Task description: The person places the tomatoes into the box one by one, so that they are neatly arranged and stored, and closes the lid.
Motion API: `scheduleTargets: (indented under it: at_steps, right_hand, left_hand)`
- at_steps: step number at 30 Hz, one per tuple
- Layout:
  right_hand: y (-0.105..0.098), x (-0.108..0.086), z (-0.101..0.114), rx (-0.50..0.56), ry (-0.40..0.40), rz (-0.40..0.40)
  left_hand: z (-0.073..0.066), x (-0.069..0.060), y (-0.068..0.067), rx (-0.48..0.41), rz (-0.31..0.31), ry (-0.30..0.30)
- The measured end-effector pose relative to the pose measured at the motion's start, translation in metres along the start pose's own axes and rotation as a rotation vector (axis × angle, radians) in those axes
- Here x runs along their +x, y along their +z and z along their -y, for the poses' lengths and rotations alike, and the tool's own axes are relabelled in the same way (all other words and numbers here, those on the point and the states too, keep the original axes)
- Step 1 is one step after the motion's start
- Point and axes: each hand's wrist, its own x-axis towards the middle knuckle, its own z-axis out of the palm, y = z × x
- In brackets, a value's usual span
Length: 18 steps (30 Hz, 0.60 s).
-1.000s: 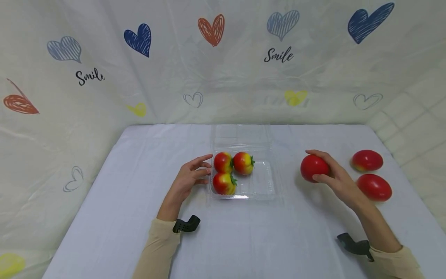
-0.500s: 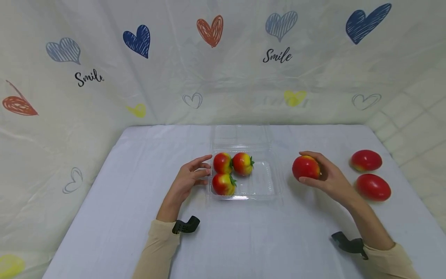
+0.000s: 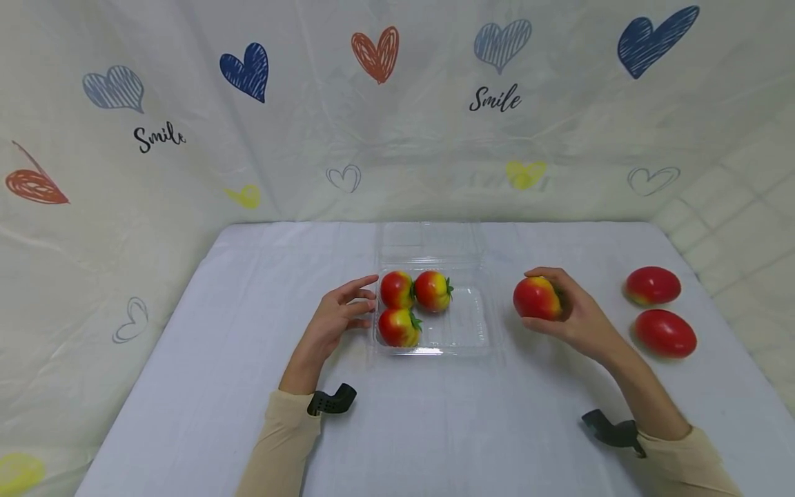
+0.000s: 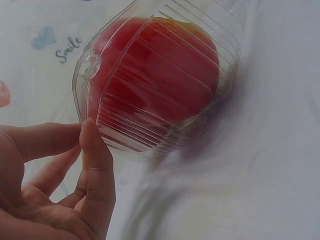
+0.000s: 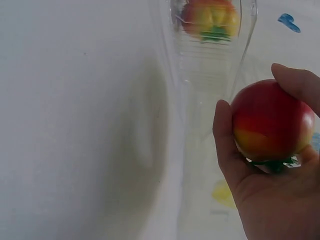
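Observation:
My right hand (image 3: 580,314) grips a red and yellow tomato (image 3: 537,298) between fingers and thumb, held above the table right of the box. Its green leafy stem end (image 5: 274,164) faces the palm in the right wrist view. A clear plastic box (image 3: 456,338) sits mid-table with its lid (image 3: 428,241) lying back. Three similar tomatoes are inside: one back left (image 3: 396,290), one back middle (image 3: 433,291), one front left (image 3: 399,327). My left hand (image 3: 338,314), fingers loosely bent, rests its fingertips at the box's left rim, also seen in the left wrist view.
Two more red fruits, one behind (image 3: 652,286) and one in front (image 3: 666,333), lie on the right of the table (image 3: 447,428). Their stem ends do not show. A printed curtain (image 3: 428,138) hangs along the table's back edge.
My right hand has carried the tomato leftward, nearer the box, and turned it so more of its yellow side shows. My left hand and the box have stayed in place.

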Motion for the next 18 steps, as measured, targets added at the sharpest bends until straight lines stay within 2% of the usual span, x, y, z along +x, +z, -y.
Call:
scheduleTargets:
  at_steps: [10,18]
  right_hand:
    - [0.0065,0.0054,0.0076,0.022,0.005,0.023]
    - [0.0067,0.0085,0.0074,0.103,-0.045,0.044]
  left_hand:
    - [0.0009,0.0014,-0.0003,0.012,0.001,-0.005]
    - [0.0006,0.001,-0.0003,0.012,0.005,-0.003]
